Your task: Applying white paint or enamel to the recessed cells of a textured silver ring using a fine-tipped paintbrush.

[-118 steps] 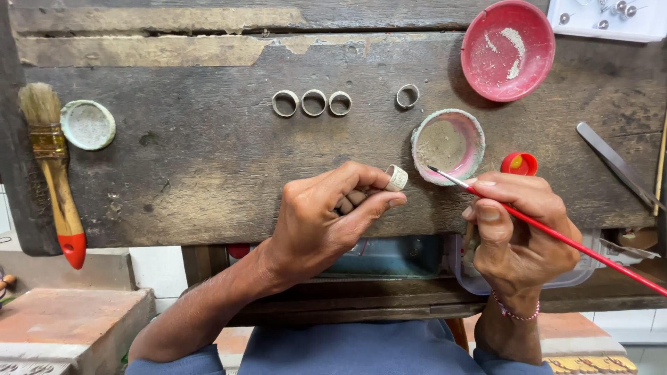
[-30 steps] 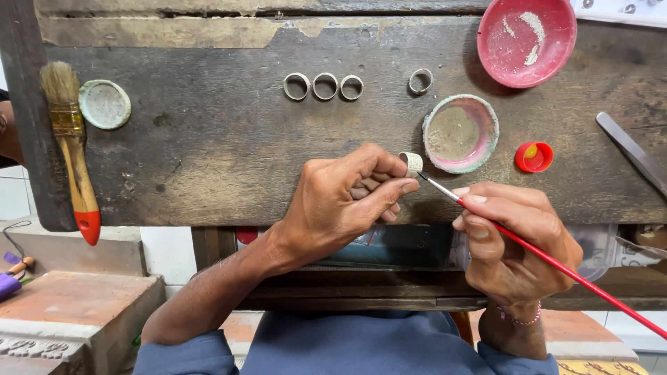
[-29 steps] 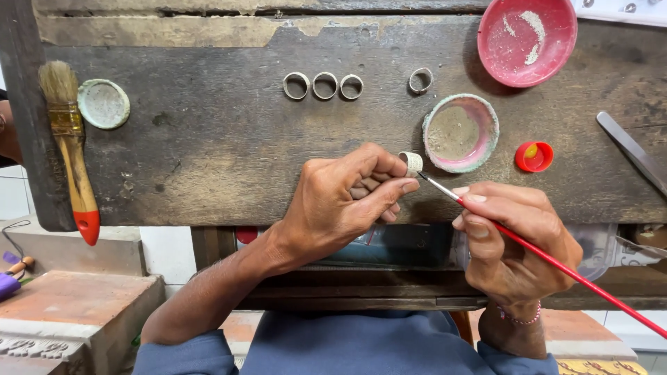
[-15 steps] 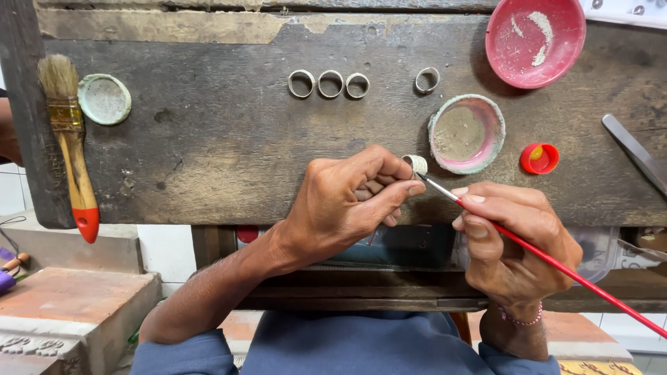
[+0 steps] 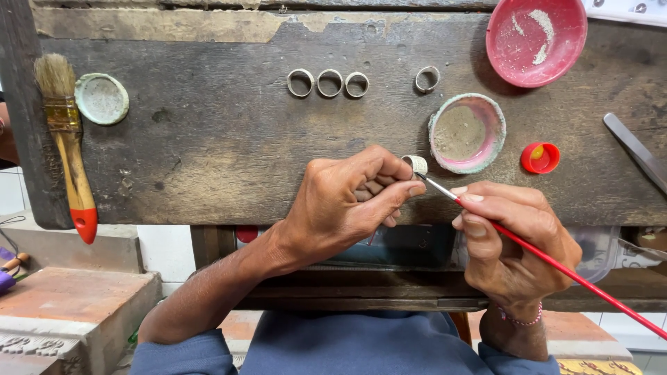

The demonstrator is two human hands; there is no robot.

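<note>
- Two hands at centre frame, close together but not touching: left hand [image 5: 347,201] pinched on a ring [image 5: 416,164], right hand [image 5: 511,243] clamped on a red brush [image 5: 556,260].
- Ring sits at the left fingertips, just above the thumb, centre frame; brush tip touches or nearly touches it from the right, can't tell which.
- Ring looks small, light, stiff metal; likely slippery if wet. Best grip is on the outer rim, as now, leaving the face open to the brush.
- Brush is thin, light, rigid; held pencil-style near the front, handle running off to lower right.
- Four more rings on the bench [image 5: 208,139], upper centre: three in a row [image 5: 328,82], one apart [image 5: 427,78] to the right.
- Crusted dish [image 5: 467,132] just right of the held ring; red cap [image 5: 540,157] beside it; red bowl [image 5: 536,39] upper right.
- Big paintbrush [image 5: 68,139] and round lid [image 5: 101,98] far left, well apart from the hands.
</note>
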